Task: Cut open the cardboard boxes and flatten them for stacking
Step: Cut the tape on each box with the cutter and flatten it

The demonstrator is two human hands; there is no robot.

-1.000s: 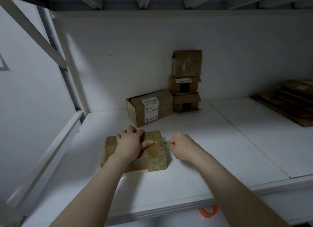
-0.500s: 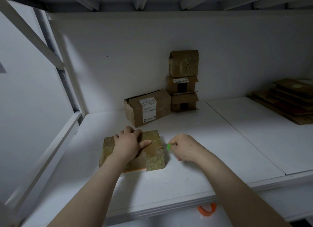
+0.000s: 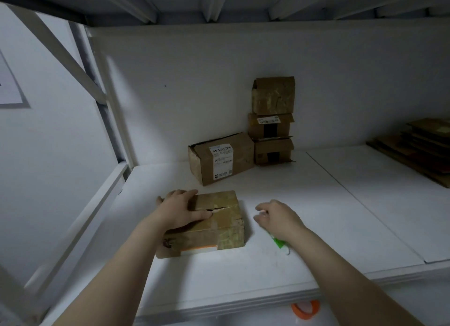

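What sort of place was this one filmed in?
Probably a storeroom or packing area: a white shelving unit, taped shipping boxes stacked against its back wall, and a pile of flattened cardboard on the right.

Two bare forearms, uncovered from the bottom edge of the view right up to the wrists. Left forearm (image 3: 117, 272) slender and smooth, widening toward the elbow end. Right forearm (image 3: 353, 277) of the same slim build, likewise uncovered along its visible length. Left hand (image 3: 180, 210) bare, with slim fingers (image 3: 185, 193) and a short-trimmed thumbnail. Right hand (image 3: 277, 218) bare as well, knuckles rounded, outline slightly softened by blur. Dim light over both, backs of the hands better lit, undersides of the forearms in shadow.
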